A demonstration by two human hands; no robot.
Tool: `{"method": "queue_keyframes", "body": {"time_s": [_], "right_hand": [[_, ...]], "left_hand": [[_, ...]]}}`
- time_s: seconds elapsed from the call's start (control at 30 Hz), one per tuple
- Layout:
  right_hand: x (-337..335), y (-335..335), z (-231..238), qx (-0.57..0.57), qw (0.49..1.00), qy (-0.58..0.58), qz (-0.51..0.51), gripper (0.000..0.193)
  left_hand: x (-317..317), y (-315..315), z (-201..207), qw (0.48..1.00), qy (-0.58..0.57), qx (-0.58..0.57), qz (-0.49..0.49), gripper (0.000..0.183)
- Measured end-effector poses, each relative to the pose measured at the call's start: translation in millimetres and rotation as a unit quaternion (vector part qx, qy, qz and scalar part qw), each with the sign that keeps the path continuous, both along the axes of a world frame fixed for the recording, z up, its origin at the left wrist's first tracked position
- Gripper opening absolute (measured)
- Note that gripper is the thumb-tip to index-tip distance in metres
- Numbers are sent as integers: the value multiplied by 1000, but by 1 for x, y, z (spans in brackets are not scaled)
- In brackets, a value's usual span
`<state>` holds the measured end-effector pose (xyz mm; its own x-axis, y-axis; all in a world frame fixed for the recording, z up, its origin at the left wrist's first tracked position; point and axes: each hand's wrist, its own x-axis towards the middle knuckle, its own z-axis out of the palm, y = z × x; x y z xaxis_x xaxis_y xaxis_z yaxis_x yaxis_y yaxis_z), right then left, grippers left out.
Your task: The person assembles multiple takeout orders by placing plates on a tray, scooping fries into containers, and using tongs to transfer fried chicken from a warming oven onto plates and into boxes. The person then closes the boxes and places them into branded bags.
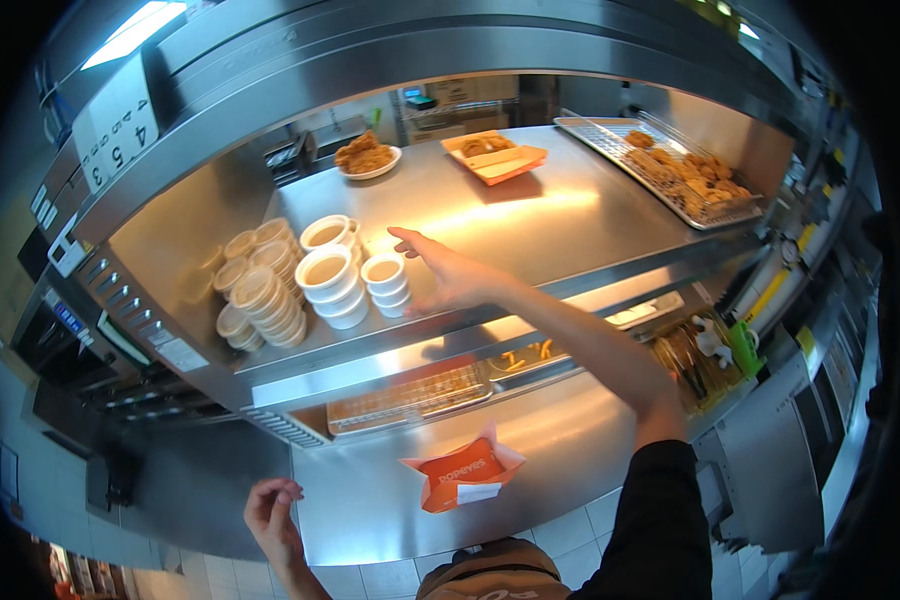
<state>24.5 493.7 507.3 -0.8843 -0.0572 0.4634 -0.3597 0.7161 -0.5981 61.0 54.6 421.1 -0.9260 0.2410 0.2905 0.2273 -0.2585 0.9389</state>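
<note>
My right hand reaches over the metal warming shelf with its fingers stretched out and nothing in them. Its thumb side is close beside a short stack of small white cups; I cannot tell whether they touch. Taller stacks of white cups stand to the left of those, and lidded cups are piled further left. Low at the left, my left hand hovers by the counter's edge, its fingers curled in and no object showing. An opened orange carton rests on the lower counter between my arms.
Across the shelf stand a plate of fried food, an orange tray box and a metal tray with fried pieces. Under the shelf are a wire-racked tray and a pan with a few fries. Bins and tongs lie to the right.
</note>
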Motion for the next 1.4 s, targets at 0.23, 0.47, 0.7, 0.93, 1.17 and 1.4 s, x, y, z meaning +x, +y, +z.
{"method": "queue_keyframes", "body": {"time_s": [0.23, 0.47, 0.7, 0.93, 1.17, 1.4], "right_hand": [[229, -33, -115, -167, 944, 144, -247, 20], [512, -124, -356, -204, 701, -244, -639, 23], [665, -178, -526, -192, 634, -194, -723, 27], [766, -196, -574, -423, 508, -335, -671, 25], [906, -138, -624, -585, 396, -274, -652, 35], [980, -13, -631, -633, 395, -219, -629, 34]], "left_hand": [[49, -16, -41, 904, -45, -143, -399, 30], [117, 84, -80, 732, 37, -250, -633, 29], [231, 207, -52, 527, 193, -258, -787, 41], [332, 322, -100, 386, 347, -399, -756, 48], [432, 416, -183, 494, 320, -470, -658, 43], [380, 376, -200, 718, 283, -476, -423, 41]]}}
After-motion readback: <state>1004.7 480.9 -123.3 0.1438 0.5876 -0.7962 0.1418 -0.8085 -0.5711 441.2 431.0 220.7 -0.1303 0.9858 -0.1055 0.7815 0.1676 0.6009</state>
